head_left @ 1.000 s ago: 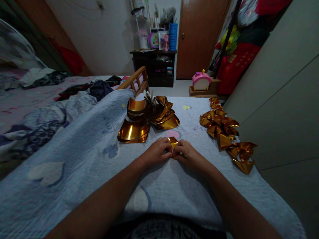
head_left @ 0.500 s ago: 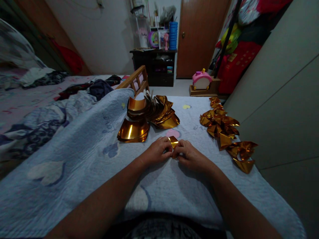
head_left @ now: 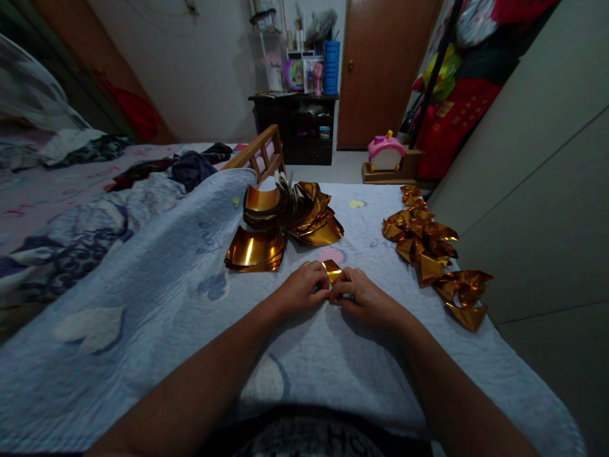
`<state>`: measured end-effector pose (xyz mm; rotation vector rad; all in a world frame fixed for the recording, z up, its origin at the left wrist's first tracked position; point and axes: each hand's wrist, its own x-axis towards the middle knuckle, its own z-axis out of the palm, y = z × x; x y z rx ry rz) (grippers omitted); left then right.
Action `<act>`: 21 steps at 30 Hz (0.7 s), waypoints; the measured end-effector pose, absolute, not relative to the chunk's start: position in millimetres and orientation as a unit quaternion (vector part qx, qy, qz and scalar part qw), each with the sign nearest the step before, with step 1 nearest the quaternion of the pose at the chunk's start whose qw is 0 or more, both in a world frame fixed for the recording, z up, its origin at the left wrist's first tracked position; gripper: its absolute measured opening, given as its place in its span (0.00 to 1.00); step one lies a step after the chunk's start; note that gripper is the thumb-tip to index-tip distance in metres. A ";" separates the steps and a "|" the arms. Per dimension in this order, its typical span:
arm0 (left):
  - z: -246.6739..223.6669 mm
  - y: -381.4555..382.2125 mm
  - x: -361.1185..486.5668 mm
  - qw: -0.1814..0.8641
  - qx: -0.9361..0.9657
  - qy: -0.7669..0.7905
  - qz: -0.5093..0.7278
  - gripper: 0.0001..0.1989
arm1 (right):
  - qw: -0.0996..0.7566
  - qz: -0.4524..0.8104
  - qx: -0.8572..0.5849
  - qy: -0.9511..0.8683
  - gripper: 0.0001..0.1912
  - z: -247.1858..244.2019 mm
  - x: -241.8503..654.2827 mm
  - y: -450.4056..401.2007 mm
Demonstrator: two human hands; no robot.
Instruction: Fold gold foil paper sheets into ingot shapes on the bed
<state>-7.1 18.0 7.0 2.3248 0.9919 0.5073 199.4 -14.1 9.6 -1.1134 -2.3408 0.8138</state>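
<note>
Between my two hands is a small folded piece of gold foil paper (head_left: 332, 269), its shiny top showing and its lower part hidden by fingers. My left hand (head_left: 307, 285) is closed on its left side, thumb and fingers pinched. On the other side my right hand (head_left: 358, 291) grips it with bent fingers. Beyond my left hand lie curved stacks of flat gold foil sheets (head_left: 257, 247), with more sheets (head_left: 314, 222) fanned out beside them. Off to the right, several folded gold foil pieces (head_left: 431, 270) lie in a row along the edge.
A light blue quilt (head_left: 200, 343) with heart patterns covers the surface under my hands. Rumpled clothes (head_left: 190, 171) lie on the left. A wooden rail (head_left: 259, 152), a dark cabinet (head_left: 295, 130) and a pink toy (head_left: 386, 154) stand beyond. A pale panel (head_left: 542, 190) borders the right.
</note>
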 end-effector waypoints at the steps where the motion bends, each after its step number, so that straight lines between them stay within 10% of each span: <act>1: 6.5 18.1 -7.1 0.279 0.866 0.370 0.189 0.04 | 0.210 0.292 -0.399 -0.843 0.13 9.8 199.5 -14.1; 21: 3.4 19.1 -6.6 0.277 0.864 0.376 0.191 0.04 | 0.201 0.281 -0.402 -0.848 0.13 10.4 199.9 -15.4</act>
